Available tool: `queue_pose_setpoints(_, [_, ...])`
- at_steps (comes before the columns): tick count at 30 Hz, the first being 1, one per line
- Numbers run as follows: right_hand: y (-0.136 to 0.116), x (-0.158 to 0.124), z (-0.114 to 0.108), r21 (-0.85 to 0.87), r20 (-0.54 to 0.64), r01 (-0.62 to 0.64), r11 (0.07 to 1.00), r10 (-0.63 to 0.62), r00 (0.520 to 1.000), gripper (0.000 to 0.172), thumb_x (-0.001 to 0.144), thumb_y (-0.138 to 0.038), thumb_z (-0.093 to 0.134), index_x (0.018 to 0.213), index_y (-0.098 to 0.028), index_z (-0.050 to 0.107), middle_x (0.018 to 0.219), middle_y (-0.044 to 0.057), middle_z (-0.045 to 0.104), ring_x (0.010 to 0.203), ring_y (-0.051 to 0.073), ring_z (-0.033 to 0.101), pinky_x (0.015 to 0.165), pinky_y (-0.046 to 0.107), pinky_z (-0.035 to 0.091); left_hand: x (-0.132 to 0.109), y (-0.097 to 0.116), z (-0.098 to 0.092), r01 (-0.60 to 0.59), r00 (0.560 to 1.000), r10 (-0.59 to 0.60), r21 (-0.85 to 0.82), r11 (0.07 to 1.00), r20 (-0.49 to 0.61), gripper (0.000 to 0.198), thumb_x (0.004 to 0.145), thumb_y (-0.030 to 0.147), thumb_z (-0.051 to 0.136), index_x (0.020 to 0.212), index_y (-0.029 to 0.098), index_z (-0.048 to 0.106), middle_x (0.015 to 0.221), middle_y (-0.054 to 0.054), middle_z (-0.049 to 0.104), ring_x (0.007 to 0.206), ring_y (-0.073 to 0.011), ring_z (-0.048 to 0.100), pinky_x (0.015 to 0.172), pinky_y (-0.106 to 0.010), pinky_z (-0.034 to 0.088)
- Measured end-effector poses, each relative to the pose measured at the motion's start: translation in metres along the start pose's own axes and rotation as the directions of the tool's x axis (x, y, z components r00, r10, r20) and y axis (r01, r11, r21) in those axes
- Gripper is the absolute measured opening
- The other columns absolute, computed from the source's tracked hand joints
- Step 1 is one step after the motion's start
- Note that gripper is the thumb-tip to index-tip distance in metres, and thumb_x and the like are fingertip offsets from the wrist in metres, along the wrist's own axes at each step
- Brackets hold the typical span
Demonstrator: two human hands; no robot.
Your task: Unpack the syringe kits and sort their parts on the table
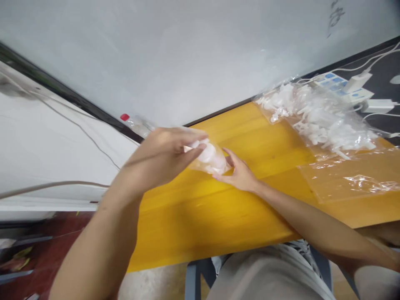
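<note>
Left hand closed on a small bag of white pieces

The left hand (167, 156) held the small clear bag (217, 161) between thumb and fingers, their tips nearly together. The right hand (242, 173) touched the bag's other end, thumb and fingers parted; whether it gripped could not be told. The bag was over the yellow table (187, 221), near the whiteboard (203, 54).

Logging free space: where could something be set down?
Bare table shows from the held bag to the near edge, and between the right hand and the bagged white pieces. These and flat clear plastic crowd the right end.
</note>
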State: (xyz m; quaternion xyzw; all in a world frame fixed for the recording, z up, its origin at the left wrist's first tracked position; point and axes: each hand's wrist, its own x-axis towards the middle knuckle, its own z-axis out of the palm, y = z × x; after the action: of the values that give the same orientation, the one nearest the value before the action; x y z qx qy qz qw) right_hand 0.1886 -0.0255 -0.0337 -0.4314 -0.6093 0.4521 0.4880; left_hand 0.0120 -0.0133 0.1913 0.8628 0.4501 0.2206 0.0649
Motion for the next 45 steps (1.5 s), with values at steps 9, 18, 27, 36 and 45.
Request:
queue_pose_setpoints(9, [0.002, 0.016, -0.046, -0.097, -0.015, -0.022, 0.995, 0.021, 1.000, 0.036, 0.091, -0.050, 0.068, 0.105, -0.019, 0.080, 0.105, 0.005, 0.079, 0.096, 0.025, 0.074, 0.087, 0.036, 0.058, -0.039, -0.025, -0.034, 0.357, 0.821, -0.417, -0.220, 0.908, -0.389, 0.025, 0.091, 0.054, 0.074, 0.110, 0.039, 0.082, 0.060, 0.004, 0.058, 0.054, -0.0102, 0.048, 0.047, -0.029, 0.031])
queue_pose_setpoints(18, [-0.011, -0.009, -0.145, -0.865, -0.067, 0.106, 0.491, -0.321, 0.945, 0.031, 0.102, -0.033, 0.053, 0.112, -0.021, 0.079, 0.122, 0.013, 0.074, 0.110, 0.031, 0.071, 0.100, 0.050, 0.052, -0.090, -0.117, 0.081, 0.276, 0.586, -0.808, -0.952, 0.129, 0.060, 0.046, 0.055, 0.037, 0.099, 0.082, 0.013, 0.071, 0.058, 0.009, 0.047, 0.042, 0.0019, 0.032, 0.037, -0.012, 0.021])
queue_pose_setpoints(27, [0.011, -0.038, -0.196, -0.940, 0.306, 0.298, 0.164, 0.027, 0.952, 0.058, 0.089, -0.012, 0.056, 0.145, -0.024, 0.064, 0.152, 0.016, 0.057, 0.144, 0.042, 0.050, 0.119, 0.062, 0.035, -0.093, -0.116, 0.129, 0.287, 0.567, -0.794, -0.956, -0.060, 0.220, 0.058, 0.047, 0.045, 0.101, 0.084, 0.011, 0.071, 0.067, 0.009, 0.051, 0.044, 0.0023, 0.036, 0.038, -0.011, 0.021])
queue_pose_setpoints(36, [-0.081, 0.020, -0.114, -0.878, -0.055, -0.053, 0.476, 0.009, 0.998, 0.060, 0.104, -0.065, 0.037, 0.098, -0.020, 0.075, 0.098, 0.013, 0.076, 0.083, 0.026, 0.072, 0.076, 0.036, 0.051, -0.062, -0.110, 0.162, 0.249, 0.656, -0.734, -0.969, -0.010, 0.176, 0.059, 0.053, 0.054, 0.098, 0.090, 0.012, 0.077, 0.071, 0.005, 0.057, 0.046, 0.0008, 0.035, 0.041, -0.016, 0.021])
queue_pose_setpoints(45, [-0.035, 0.084, -0.021, -0.689, -0.090, -0.303, 0.658, 0.338, 0.937, 0.073, 0.105, -0.070, 0.022, 0.052, -0.023, 0.038, 0.055, 0.007, 0.052, 0.054, 0.018, 0.050, 0.060, 0.031, 0.034, -0.067, -0.112, 0.181, 0.261, 0.744, -0.656, -0.959, 0.110, 0.127, 0.066, 0.071, 0.055, 0.089, 0.124, 0.019, 0.074, 0.085, -0.003, 0.072, 0.063, -0.0094, 0.060, 0.048, -0.017, 0.044])
